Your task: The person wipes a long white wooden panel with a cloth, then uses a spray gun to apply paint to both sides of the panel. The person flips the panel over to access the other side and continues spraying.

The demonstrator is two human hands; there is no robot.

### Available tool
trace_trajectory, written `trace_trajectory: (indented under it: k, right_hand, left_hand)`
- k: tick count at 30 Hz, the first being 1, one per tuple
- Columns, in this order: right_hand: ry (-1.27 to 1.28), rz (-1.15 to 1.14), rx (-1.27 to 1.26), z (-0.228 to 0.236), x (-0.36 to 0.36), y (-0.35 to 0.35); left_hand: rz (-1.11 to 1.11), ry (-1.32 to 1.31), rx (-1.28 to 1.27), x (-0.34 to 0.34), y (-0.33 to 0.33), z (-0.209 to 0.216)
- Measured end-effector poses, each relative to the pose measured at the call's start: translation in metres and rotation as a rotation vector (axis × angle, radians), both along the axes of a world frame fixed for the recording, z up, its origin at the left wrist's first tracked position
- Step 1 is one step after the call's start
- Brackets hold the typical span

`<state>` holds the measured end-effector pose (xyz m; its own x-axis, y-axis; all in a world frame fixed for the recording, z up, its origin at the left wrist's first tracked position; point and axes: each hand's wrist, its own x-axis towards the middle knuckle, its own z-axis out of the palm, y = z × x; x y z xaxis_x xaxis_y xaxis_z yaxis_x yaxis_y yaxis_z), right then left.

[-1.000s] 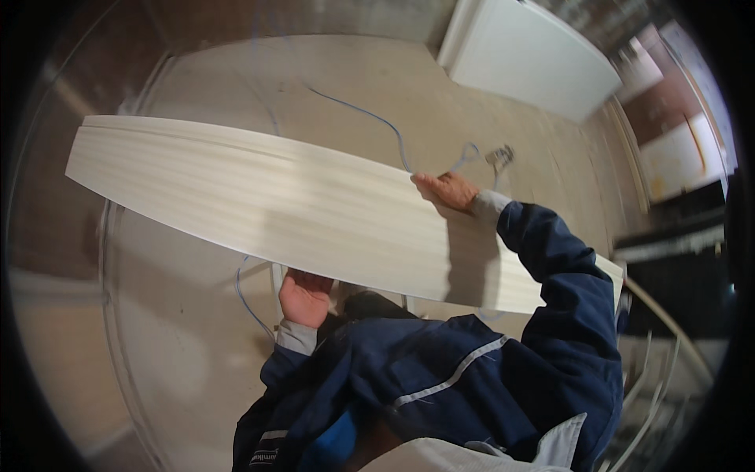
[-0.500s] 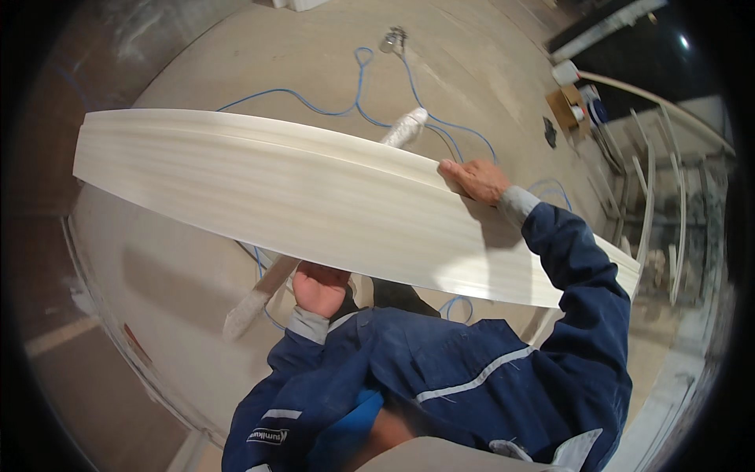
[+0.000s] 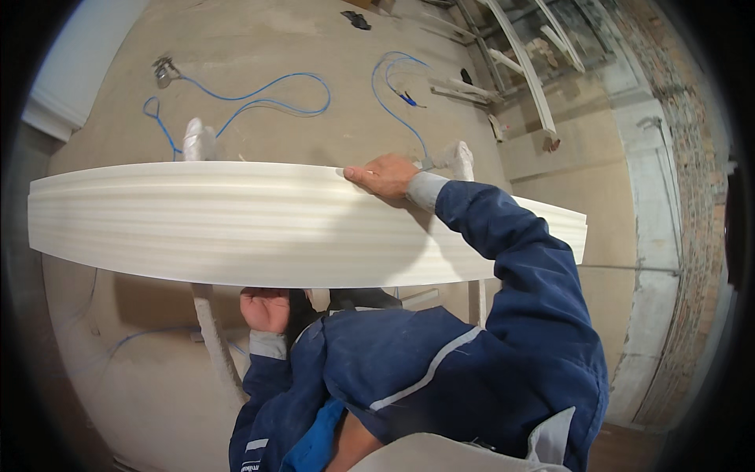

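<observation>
A long white panel (image 3: 197, 220) with lengthwise grooves stretches across the view in front of me. Over its far edge my right hand (image 3: 385, 176) is closed, thumb lying on the top face and fingers partly out of sight beyond the edge. My left hand (image 3: 265, 310) grips the near edge from below, palm up, its fingertips hidden under the panel. Beneath the panel run two support bars; the left bar (image 3: 212, 330) shows on the near side, and a white wrapped end (image 3: 198, 141) sticks out past the far edge. Whether the panel touches them I cannot tell.
A metal tool resembling a spray gun (image 3: 165, 72) lies on the floor with a blue hose (image 3: 311, 76). Another hose has a blue connector (image 3: 408, 99). Long white strips (image 3: 527, 86) extend at upper right, a brick wall (image 3: 684, 259) beyond. A white block-like object (image 3: 79, 71) stands far left.
My view has turned to the right. The panel, slanted before, now runs nearly level across it, and both hands have kept their hold. A second wrapped support end now shows beside my right wrist.
</observation>
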<state>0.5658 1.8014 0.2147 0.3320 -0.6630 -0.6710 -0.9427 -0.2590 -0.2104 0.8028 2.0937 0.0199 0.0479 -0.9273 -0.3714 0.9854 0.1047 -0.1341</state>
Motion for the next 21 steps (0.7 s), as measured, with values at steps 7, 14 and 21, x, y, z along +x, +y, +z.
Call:
trace_trajectory:
  k: [7,14,21]
  right_hand:
    - [-0.022,-0.171,-0.029,-0.044,-0.032,0.012]
    - [-0.045,-0.129,-0.041,-0.035,-0.026,-0.030]
    - [-0.168,-0.141,0.002,-0.049,-0.025,-0.068]
  left_hand:
    - [-0.127,-0.108,0.034,0.007,-0.011,0.003]
    - [-0.096,0.020,0.074,0.008,-0.056,0.018]
    - [-0.117,-0.082,0.183,0.004,-0.079,0.034]
